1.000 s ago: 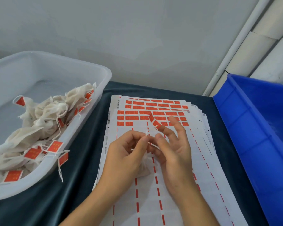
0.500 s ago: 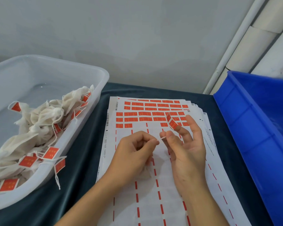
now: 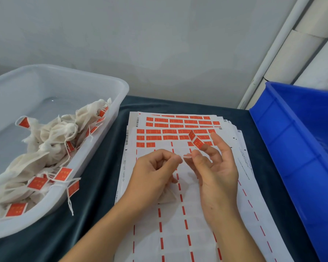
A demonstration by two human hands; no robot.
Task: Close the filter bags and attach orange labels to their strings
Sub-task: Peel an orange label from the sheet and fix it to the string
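Above the stacked label sheets point(image 3: 178, 214), a short loop of white string point(image 3: 187, 156) is being pinched at one end by the left hand point(image 3: 153, 176) and at the other by the right hand point(image 3: 216, 174). An orange label point(image 3: 195, 141) is being carried on a raised right fingertip, while a filter bag point(image 3: 167, 196) is being partly covered beneath the left hand. Finished, labelled bags are being kept in the clear tub point(image 3: 110, 86) at left.

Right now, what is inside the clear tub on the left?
The clear tub holds a heap of white filter bags with orange labels on their strings. Whatever lies beneath the heap is covered.
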